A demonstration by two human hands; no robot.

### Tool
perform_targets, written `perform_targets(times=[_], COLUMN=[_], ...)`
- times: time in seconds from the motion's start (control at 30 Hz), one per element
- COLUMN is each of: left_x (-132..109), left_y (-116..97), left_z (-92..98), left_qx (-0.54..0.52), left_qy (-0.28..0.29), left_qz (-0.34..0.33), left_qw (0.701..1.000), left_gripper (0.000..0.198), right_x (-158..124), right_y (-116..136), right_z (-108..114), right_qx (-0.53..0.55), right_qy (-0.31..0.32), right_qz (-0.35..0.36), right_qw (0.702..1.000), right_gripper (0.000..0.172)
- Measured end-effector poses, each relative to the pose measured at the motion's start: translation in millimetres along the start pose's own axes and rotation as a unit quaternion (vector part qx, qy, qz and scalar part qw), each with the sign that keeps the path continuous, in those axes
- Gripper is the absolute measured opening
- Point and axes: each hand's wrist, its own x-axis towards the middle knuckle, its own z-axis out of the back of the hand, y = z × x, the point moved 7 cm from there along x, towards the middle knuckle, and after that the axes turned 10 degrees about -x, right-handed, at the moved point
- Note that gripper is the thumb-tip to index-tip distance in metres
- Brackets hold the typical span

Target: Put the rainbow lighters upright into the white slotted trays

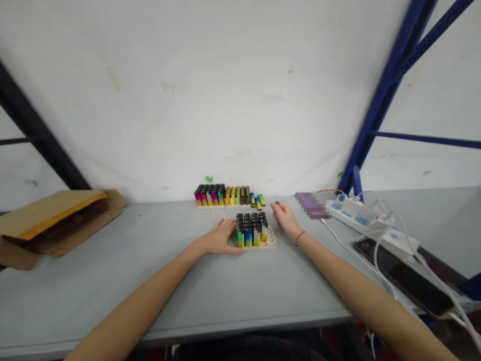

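Observation:
A white tray (pixel 271 244) holds rows of upright lighters (pixel 248 236) with black tops and bodies in green, blue, silver and yellow. Bare sockets show along its right side. My left hand (pixel 221 237) grips the tray's left side, thumb at the front corner and fingers along the side towards the back. To the right of the tray, apart from it, my right hand (pixel 285 219) is closed around a lighter (pixel 277 203); only its dark end shows above the fingers. Behind the tray, several loose blue-and-yellow lighters (pixel 258 203) lie on the table.
Against the wall, another tray (pixel 210 206) carries many upright lighters in purple, red, orange and brown. A brown paper bag (pixel 56 215) lies at the left. On the right are a power strip (pixel 353 213) with white cables, a black phone (pixel 404 276) and a pixelated purple item (pixel 311 204).

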Motion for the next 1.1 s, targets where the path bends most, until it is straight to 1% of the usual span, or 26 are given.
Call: perform_targets(times=[0.1,0.27,0.47,0.57,0.63,0.73,0.9,0.97,1.1], left_x=[0.1,0.0,-0.2,0.0,0.0,-0.1,-0.4,-0.3,-0.1], left_y=[1.1,2.0,0.6,0.9,0.8,0.4,-0.4,-0.3,0.3], left_z=[-0.4,-1.0,-0.5,-0.2,-0.3,0.0,0.8,0.5,-0.2], left_qx=[-0.007,-0.009,-0.005,-0.009,-0.01,-0.011,-0.011,-0.008,-0.006], left_qy=[-0.004,-0.003,-0.001,-0.007,-0.007,-0.006,-0.008,-0.006,-0.005], left_qz=[-0.002,-0.002,0.0,-0.002,-0.004,-0.004,-0.005,-0.005,-0.003], left_qw=[1.0,1.0,1.0,1.0,1.0,1.0,1.0,1.0,1.0], left_gripper=[0.089,0.091,0.09,0.091,0.09,0.09,0.089,0.089,0.091], right_x=[0.3,3.2,6.0,5.9,5.6,5.5,5.1,4.9,2.3], right_y=[0.4,0.0,-3.0,-4.3,-4.3,-4.0,-9.1,-7.6,2.7], right_z=[-0.1,5.9,5.5,4.0,3.4,5.3,7.7,9.5,11.5], right_qx=[-0.01,-0.018,-0.012,-0.022,-0.028,-0.022,-0.002,-0.018,-0.073], right_qy=[0.002,-0.029,-0.022,-0.011,-0.003,-0.009,-0.014,-0.021,-0.022], right_qz=[0.004,0.011,0.034,0.032,0.027,0.013,-0.051,-0.048,-0.005], right_qw=[1.0,0.999,0.999,0.999,0.999,1.0,0.999,0.998,0.997], right_gripper=[0.033,0.026,0.036,0.036,0.032,0.026,0.022,0.024,0.035])
